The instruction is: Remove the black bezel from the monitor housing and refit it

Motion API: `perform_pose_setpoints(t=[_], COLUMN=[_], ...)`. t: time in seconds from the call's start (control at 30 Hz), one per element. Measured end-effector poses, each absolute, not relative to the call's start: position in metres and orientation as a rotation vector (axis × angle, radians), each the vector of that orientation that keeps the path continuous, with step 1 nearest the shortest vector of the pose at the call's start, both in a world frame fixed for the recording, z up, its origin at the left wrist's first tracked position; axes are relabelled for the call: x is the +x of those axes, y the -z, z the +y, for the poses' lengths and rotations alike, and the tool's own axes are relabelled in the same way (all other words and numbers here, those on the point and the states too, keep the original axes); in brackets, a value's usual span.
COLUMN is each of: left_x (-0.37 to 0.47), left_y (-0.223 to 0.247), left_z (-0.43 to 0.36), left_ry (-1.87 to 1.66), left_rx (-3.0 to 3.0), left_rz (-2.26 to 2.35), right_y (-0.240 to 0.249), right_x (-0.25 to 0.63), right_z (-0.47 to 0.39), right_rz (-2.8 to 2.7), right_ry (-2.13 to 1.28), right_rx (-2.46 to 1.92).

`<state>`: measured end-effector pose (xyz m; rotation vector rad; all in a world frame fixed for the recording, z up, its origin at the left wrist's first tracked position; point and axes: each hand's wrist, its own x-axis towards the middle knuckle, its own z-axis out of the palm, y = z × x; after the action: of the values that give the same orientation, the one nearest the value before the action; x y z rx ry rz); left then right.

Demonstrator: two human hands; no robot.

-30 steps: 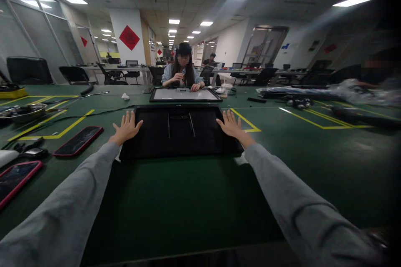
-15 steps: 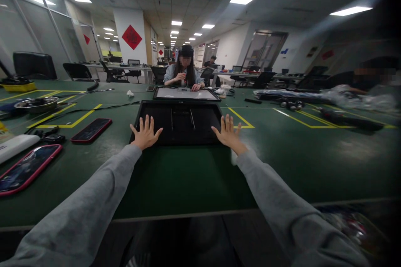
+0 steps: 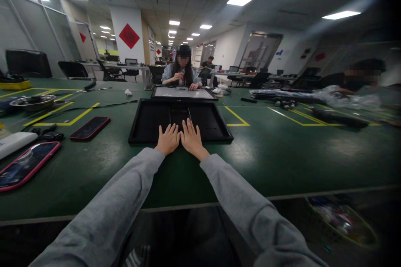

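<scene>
A shallow black rectangular frame or housing (image 3: 147,123) lies on the green table (image 3: 275,162) in front of me, with two thin upright lines near its middle. Over its near edge, at the centre, are both hands, side by side. My left hand (image 3: 168,138) is open, palm down, fingers pointing away. My right hand (image 3: 191,137) is also open and flat, its thumb close to the left one. Neither holds anything; whether the palms press on the housing cannot be made out.
Across the table a person (image 3: 183,69) works at a grey panel (image 3: 178,92). Phones (image 3: 90,128), a metal bowl (image 3: 34,102) and cables lie left. Plastic-wrapped parts (image 3: 282,95) and another person are right. A basket (image 3: 354,225) stands below the table edge.
Both hands have moved inward from the left and right sides of the black housing to its near middle. The view has shifted slightly.
</scene>
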<state>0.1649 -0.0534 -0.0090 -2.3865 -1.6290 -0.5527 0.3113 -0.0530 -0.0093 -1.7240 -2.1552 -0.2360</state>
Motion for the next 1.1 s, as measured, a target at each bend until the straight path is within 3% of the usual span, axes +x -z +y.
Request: perform_pose_setpoints(t=[1.1], left_x=[0.166], left_y=[0.002], left_z=[-0.058], left_ry=[0.424], left_rx=[-2.427], left_rz=[-1.627], right_y=[0.009], right_x=[0.308], right_z=[-0.054], right_rz=[-2.137], right_ry=[0.155], right_rx=[-1.756])
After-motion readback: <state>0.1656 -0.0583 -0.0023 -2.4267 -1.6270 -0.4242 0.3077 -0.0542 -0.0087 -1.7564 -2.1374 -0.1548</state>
